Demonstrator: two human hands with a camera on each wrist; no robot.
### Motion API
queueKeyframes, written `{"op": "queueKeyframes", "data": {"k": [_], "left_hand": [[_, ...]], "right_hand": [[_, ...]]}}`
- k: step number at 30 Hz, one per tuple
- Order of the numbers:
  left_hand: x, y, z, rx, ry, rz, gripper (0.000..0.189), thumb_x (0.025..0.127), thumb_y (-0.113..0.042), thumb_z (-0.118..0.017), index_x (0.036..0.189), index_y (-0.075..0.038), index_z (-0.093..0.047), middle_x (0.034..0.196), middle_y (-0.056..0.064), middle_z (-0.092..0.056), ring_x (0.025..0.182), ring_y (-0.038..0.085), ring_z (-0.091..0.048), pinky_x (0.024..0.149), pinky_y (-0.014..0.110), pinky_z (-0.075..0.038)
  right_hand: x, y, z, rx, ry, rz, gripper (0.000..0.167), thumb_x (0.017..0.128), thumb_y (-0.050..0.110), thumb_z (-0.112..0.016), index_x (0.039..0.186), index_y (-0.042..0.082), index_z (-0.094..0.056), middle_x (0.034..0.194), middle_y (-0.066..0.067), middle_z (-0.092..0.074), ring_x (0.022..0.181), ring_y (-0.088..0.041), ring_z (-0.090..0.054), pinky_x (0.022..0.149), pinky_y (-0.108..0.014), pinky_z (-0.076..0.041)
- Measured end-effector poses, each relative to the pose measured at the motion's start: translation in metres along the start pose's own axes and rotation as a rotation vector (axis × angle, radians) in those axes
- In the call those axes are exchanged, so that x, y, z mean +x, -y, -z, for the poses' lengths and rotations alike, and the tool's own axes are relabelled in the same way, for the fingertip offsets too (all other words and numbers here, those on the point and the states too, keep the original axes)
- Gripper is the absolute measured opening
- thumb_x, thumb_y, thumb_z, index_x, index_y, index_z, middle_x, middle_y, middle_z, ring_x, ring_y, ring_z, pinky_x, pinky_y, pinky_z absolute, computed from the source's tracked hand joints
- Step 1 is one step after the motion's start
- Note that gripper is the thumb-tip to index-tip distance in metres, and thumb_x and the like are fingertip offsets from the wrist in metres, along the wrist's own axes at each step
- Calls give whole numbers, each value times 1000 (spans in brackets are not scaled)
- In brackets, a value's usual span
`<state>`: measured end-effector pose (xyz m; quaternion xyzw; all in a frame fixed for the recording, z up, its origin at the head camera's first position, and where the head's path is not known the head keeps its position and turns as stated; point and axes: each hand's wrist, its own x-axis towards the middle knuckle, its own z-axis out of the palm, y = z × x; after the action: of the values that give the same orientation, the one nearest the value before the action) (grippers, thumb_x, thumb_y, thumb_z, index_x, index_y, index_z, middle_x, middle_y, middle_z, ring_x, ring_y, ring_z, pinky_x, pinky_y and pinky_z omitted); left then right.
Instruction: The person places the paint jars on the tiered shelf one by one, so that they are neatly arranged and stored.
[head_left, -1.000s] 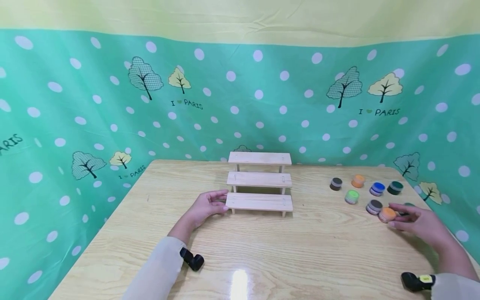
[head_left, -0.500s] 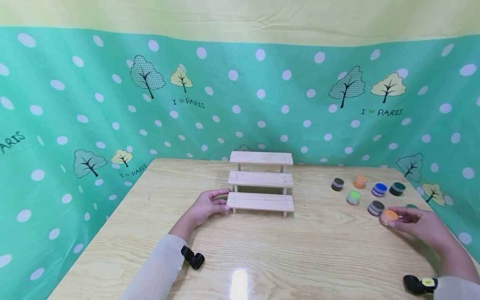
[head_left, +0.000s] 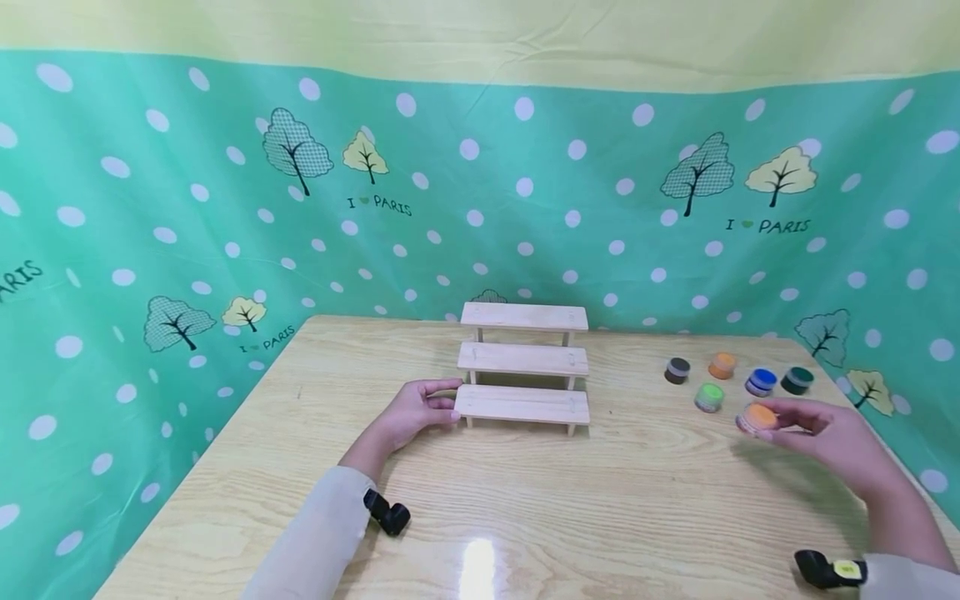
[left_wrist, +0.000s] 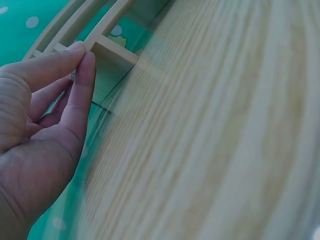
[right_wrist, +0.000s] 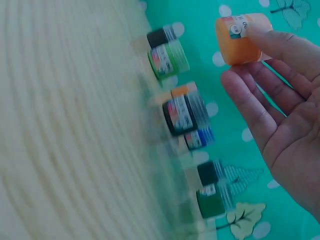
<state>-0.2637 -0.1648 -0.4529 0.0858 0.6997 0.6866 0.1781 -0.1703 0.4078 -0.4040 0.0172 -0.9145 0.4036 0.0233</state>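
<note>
A small wooden stand with three stepped shelves (head_left: 522, 403) stands at the table's back middle. My left hand (head_left: 408, 414) pinches the left end of its lowest shelf; in the left wrist view, thumb and forefinger meet at the shelf's corner (left_wrist: 91, 44). At the right, my right hand (head_left: 832, 437) holds an orange paint jar (head_left: 756, 418) above the table, between thumb and fingers. The right wrist view shows that jar (right_wrist: 240, 42) tilted, its label partly under the thumb.
Behind the held jar stand a black jar (head_left: 677, 371), a second orange jar (head_left: 722, 365), a light green jar (head_left: 708, 397), a blue jar (head_left: 761, 382) and a dark green jar (head_left: 797, 380). Another black jar (right_wrist: 181, 116) and a green jar (right_wrist: 212, 201) show in the right wrist view.
My right hand has lifted the orange jar off the table and moved it slightly left and back. The left hand keeps its place at the stand.
</note>
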Motion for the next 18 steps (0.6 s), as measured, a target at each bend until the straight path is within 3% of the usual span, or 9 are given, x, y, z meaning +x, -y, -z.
{"op": "queueKeyframes", "data": {"k": [6,18], "left_hand": [[3,1,0,3,-3,6,65,79,9,-75,139,1,-51,110,18,-67,94,20,-67,80,35,-56],[-1,0,-1,44,-24,8,65,79,7,-75,139,-1,-51,106,15,-67,94,19,-66,80,34,-56]], "right_hand": [[3,12,-5,62,28,73,45,88,19,-74,129,4,-62,103,26,-61,88,0,-60,68,-23,-54],[15,50,-18,157,61,200,43,88,10,-73,127,-2,-60,106,9,-62,91,-5,-64,69,-27,-56]]}}
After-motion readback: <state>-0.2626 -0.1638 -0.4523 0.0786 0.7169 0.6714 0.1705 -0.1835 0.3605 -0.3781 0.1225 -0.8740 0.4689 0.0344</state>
